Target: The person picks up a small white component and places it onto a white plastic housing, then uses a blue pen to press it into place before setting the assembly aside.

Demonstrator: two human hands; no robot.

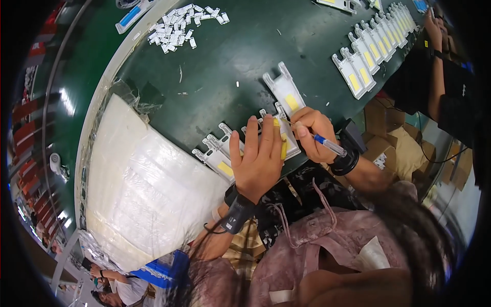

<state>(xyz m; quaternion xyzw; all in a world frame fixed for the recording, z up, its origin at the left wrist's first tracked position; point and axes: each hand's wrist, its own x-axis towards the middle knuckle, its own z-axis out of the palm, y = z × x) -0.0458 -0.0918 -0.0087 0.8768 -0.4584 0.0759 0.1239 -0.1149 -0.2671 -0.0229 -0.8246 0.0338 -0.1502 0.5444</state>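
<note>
My left hand (257, 158) lies flat with its fingers stretched over a row of white plastic plates (212, 153) with forked ends and yellow patches. Beside its index finger shows a narrow yellow strip (284, 147). My right hand (315, 134) is closed around a slim pen-like tool (330, 145) with a blue and clear handle. Its thin tip points at the plate beside my left fingers; whether it touches cannot be made out. Just beyond my right hand, a single white plate (284, 89) with a yellow patch lies on the dark green table (220, 92).
Small white pieces (179, 28) lie heaped at the far left. A row of similar plates (376, 46) stretches along the far right, near another person's arm (434, 87). Clear-wrapped white sheeting (148, 189) covers the table's left side. Cardboard boxes (381, 151) stand at right.
</note>
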